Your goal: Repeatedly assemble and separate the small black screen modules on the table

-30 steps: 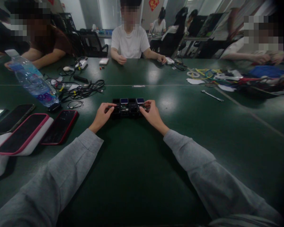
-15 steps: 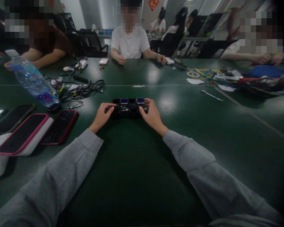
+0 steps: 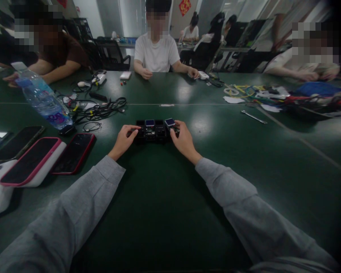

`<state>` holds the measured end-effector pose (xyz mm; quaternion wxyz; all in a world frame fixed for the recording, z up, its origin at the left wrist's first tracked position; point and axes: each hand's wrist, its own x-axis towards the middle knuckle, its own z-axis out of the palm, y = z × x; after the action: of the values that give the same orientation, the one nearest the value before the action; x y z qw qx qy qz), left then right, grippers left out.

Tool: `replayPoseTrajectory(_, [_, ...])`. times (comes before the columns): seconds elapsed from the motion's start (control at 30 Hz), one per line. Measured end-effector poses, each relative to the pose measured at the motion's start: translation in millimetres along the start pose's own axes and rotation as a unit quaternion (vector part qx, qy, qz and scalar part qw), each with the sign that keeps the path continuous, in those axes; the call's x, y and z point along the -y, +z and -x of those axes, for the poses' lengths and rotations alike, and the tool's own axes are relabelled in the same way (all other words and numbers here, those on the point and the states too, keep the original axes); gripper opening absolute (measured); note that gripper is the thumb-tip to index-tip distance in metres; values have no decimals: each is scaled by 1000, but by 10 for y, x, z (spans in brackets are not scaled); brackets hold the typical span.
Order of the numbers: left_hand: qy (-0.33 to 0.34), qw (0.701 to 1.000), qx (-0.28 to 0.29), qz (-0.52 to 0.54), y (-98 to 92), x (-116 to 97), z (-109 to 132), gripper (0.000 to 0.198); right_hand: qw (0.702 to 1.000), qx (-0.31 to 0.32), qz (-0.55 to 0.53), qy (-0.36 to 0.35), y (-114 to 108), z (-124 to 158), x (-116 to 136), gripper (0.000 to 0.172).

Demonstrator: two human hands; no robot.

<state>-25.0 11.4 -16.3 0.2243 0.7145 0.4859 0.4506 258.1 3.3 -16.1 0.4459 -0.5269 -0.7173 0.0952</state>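
Note:
In front of me on the table lies a row of black box-like electronic units [image 3: 159,131], with a small screen [image 3: 150,123] on top. My left hand [image 3: 125,139] grips the row's left end between thumb and fingers. At the right end my right hand [image 3: 184,139] pinches a small module with a screen [image 3: 170,122]. That module is turned at an angle to the row and bares some circuit-board parts. Whether it still touches the row I cannot tell. The fingers hide part of both ends.
Phones, a red-edged one [image 3: 75,153] among them, and a water bottle [image 3: 45,98] lie to the left. Black cables [image 3: 105,108] are beyond. To the right are a wrench [image 3: 253,116] and a heap of wires [image 3: 261,91]. Several people sit around; one [image 3: 156,53] faces me.
My right hand has turned the right-hand screen module, which was in line with the row, and shifted it slightly right. The left hand keeps its hold on the left end.

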Motion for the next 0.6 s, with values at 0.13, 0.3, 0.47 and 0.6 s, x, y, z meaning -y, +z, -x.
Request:
replayPoseTrajectory(0.13, [0, 1000, 4, 0, -5, -2, 0, 20, 999, 37, 28, -9, 10, 4, -43, 55])
replayPoseTrajectory(0.3, [9, 1000, 0, -8, -8, -6, -8, 20, 997, 53, 48, -17, -41, 50, 14, 54])
replayPoseTrajectory(0.47, [12, 1000, -1, -11, -9, -17, -9, 19, 989, 121, 76, -45, -526, 469, 138, 56])
replayPoseTrajectory(0.6, [14, 1000, -6, -9, -8, 10, -6, 20, 984, 131, 122, 5, -1464, 1214, -130, 61])
